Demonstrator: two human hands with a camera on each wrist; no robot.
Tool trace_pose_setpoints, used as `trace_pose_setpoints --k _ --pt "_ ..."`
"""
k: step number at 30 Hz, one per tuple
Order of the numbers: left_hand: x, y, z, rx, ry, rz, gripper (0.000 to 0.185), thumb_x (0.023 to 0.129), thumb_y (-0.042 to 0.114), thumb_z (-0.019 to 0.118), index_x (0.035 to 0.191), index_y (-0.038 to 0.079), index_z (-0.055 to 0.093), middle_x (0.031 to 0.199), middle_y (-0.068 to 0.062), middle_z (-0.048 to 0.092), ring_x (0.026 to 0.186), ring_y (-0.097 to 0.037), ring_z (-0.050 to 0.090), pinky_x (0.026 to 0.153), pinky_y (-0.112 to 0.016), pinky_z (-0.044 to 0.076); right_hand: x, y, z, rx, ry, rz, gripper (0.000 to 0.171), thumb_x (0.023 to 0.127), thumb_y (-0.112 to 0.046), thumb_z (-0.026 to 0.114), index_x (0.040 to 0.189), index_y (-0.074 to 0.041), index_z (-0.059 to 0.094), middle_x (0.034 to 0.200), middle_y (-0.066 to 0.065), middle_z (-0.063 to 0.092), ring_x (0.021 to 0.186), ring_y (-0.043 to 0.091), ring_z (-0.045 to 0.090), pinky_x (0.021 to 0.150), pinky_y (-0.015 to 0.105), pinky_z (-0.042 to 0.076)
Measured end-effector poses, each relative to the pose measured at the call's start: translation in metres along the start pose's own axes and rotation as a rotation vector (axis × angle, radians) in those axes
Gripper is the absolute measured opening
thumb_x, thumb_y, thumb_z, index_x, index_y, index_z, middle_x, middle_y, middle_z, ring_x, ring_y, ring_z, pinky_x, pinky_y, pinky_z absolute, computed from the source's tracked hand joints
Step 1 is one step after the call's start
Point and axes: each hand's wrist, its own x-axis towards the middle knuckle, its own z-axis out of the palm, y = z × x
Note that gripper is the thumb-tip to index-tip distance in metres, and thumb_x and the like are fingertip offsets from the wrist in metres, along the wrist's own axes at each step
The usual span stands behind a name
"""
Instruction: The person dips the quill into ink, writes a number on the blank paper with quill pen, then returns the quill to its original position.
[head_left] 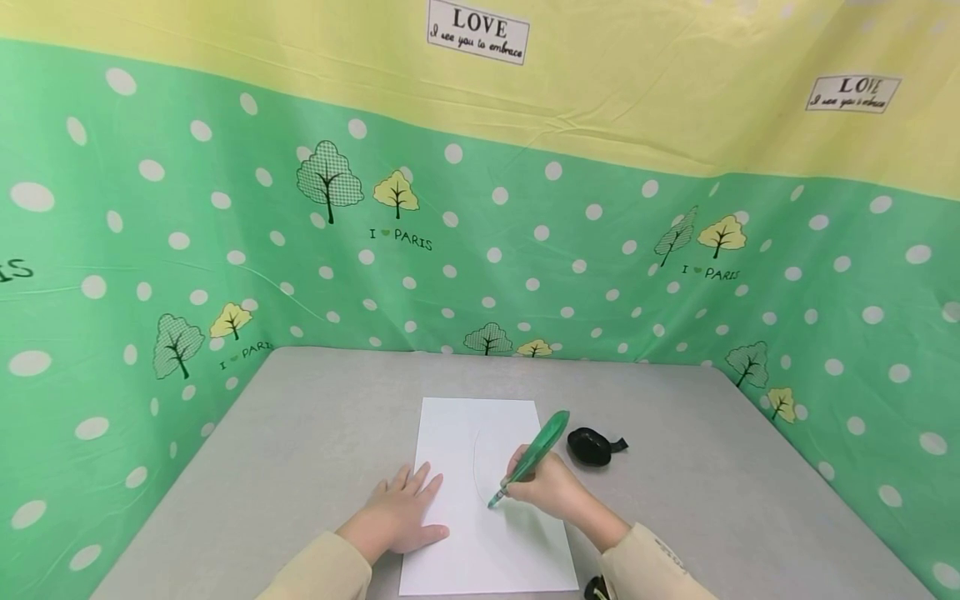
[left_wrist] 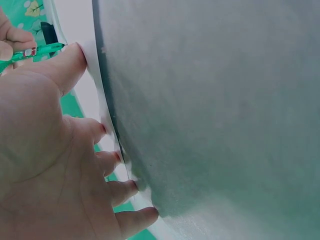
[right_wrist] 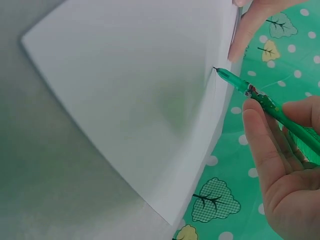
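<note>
black inkpot (head_left: 589, 447) sits right of paper (head_left: 459, 433).

Taking the paper (head_left: 480, 492) as landmark: the grey worktop (head_left: 300, 450) lies bare to its left as far as the cloth wall (head_left: 112, 333), and bare beyond its far edge up to the same cloth, so a hand could pass on both those sides. To its right a small black object (head_left: 590, 446) sits just beside the sheet, with open worktop further right of it. On the paper itself the left hand (head_left: 401, 517) lies flat over the near left edge and the right hand (head_left: 547, 487) with the green pen (head_left: 528, 458) fills the right middle, leaving the far part of the sheet free.
</note>
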Motion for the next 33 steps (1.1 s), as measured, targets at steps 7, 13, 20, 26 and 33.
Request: trace_pose_setpoints --k 7,13,20,26,33 --pt "0.000 0.000 0.000 -0.002 0.003 0.003 0.075 0.083 0.053 0.057 0.138 0.005 0.040 0.145 -0.019 0.029 0.132 -0.044 0.019 0.100 -0.062 0.020 -0.003 0.000 -0.001 0.017 -0.010 0.006 0.015 0.072 0.003 0.068 0.079 -0.002 0.056 0.072 -0.001 0.063 0.064 0.013 0.059 0.059 0.025 0.050" --pt "-0.002 0.000 -0.001 -0.009 0.004 0.006 0.074 0.084 0.052 0.057 0.138 0.004 0.040 0.145 -0.019 0.028 0.131 -0.045 0.019 0.100 -0.062 0.020 -0.005 -0.001 -0.003 0.017 -0.014 0.005 0.015 0.071 0.004 0.068 0.079 -0.003 0.056 0.072 -0.001 0.063 0.064 0.013 0.058 0.059 0.024 0.050" --pt "-0.002 0.000 -0.001 -0.015 0.007 0.020 0.074 0.084 0.052 0.057 0.138 0.004 0.040 0.145 -0.020 0.028 0.131 -0.045 0.019 0.100 -0.063 0.020 -0.006 0.001 -0.005 0.025 -0.019 0.004 0.016 0.071 0.004 0.068 0.079 -0.003 0.056 0.072 -0.001 0.062 0.064 0.013 0.058 0.059 0.025 0.051" --pt "-0.003 -0.001 -0.001 -0.020 0.015 0.030 0.074 0.084 0.051 0.057 0.138 0.004 0.040 0.144 -0.020 0.028 0.131 -0.045 0.019 0.099 -0.063 0.020 -0.008 0.002 -0.008 0.020 -0.025 0.005 0.016 0.071 0.005 0.067 0.079 -0.002 0.056 0.072 0.000 0.063 0.064 0.013 0.059 0.059 0.025 0.051" --pt "-0.002 -0.001 -0.001 -0.019 0.011 0.026 0.074 0.084 0.052 0.057 0.138 0.004 0.040 0.145 -0.019 0.029 0.131 -0.045 0.020 0.100 -0.063 0.020 -0.009 0.004 -0.010 0.036 -0.018 0.002 0.017 0.070 0.005 0.068 0.079 -0.002 0.056 0.072 0.002 0.062 0.064 0.014 0.059 0.059 0.025 0.051"
